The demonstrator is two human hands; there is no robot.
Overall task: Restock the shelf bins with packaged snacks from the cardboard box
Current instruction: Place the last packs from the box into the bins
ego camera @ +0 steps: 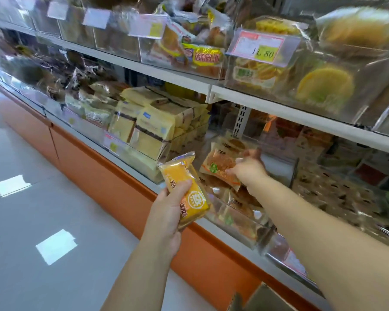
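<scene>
My left hand (169,205) grips a yellow-orange wrapped snack cake (184,187), held upright in front of the lower shelf. My right hand (247,168) reaches into a clear plastic bin (245,230) on the lower shelf and pinches a clear-wrapped brown floss-topped snack pack (218,167) by its edge. More packs of the same brown kind lie in that bin below my hand. A flap of the cardboard box (265,297) shows at the bottom edge of the view.
Clear bins line both shelves. Pale yellow cake packs (153,122) fill the bin to the left, and orange-yellow packs (202,55) and round yellow cakes (323,86) sit above. A price tag (261,47) hangs on the upper bin. An orange base panel (112,176) runs along the glossy floor.
</scene>
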